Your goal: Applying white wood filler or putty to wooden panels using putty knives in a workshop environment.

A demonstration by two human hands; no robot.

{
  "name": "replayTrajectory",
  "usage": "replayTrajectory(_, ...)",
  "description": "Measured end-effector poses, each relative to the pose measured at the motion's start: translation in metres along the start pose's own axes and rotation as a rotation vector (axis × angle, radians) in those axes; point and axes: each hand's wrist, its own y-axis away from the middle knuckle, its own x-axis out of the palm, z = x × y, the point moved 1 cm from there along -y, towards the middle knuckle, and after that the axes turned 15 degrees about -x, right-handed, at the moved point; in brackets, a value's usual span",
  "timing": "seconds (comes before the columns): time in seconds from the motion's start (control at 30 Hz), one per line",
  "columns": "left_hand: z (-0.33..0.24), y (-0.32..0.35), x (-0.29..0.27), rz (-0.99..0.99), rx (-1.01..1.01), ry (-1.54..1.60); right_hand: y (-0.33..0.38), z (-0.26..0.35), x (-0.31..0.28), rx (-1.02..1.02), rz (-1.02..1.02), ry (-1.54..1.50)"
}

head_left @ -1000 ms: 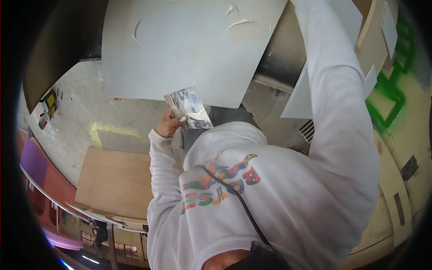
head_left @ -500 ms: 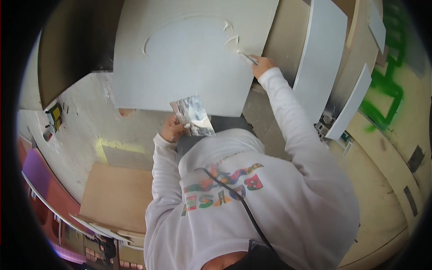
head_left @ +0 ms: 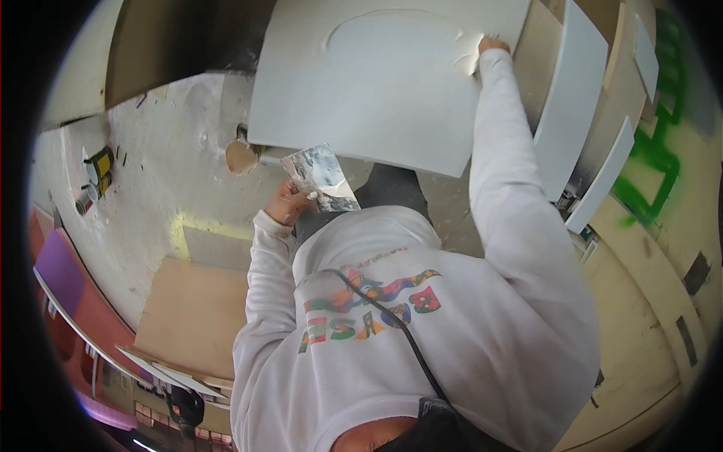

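Note:
A large pale panel [head_left: 369, 98] lies in front of me, with a curved smear of whitish filler [head_left: 376, 13] near its far side. My right hand [head_left: 494, 45] reaches to the panel's far right and is closed around a putty knife [head_left: 477, 59]. Its blade is against a fresh patch of filler and mostly hidden by the hand. In front of my waist, my left hand [head_left: 288, 202] grips a shiny, filler-smeared metal plate [head_left: 325, 179] by its left edge. A dab of filler sits near the thumb on that plate.
A tan-topped can [head_left: 242, 157] stands by the panel's near left corner. Farther left are yellow-and-dark cans [head_left: 99, 163]. White boards [head_left: 574, 71] lean along the right side. A brown board [head_left: 197, 316] lies at lower left, with a person [head_left: 185, 409] beyond it.
My right hand has moved farther away and to the right with the putty knife, over more filler. The view has shifted, bringing the tan-topped can into sight. My left hand still holds the plate.

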Motion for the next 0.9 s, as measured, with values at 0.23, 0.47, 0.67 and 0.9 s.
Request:
replayTrajectory(0.23, 0.014, 0.011, 0.013, -0.059, 0.104, 0.144, -0.053, 0.019, -0.049, -0.304, -0.058, 0.226)
replayTrajectory(0.47, 0.025, 0.005, 0.016, -0.075, 0.142, 0.246, -0.073, 0.113, -0.071, -0.425, -0.171, -0.068)
replayTrajectory(0.67, 0.033, 0.003, 0.009, -0.041, 0.180, 0.258, 0.018, 0.206, -0.111, -0.342, -0.068, -0.501)
replayTrajectory(0.9, 0.005, 0.015, 0.007, -0.047, 0.170, 0.197, 0.064, 0.162, -0.106, -0.390, -0.101, -0.585)
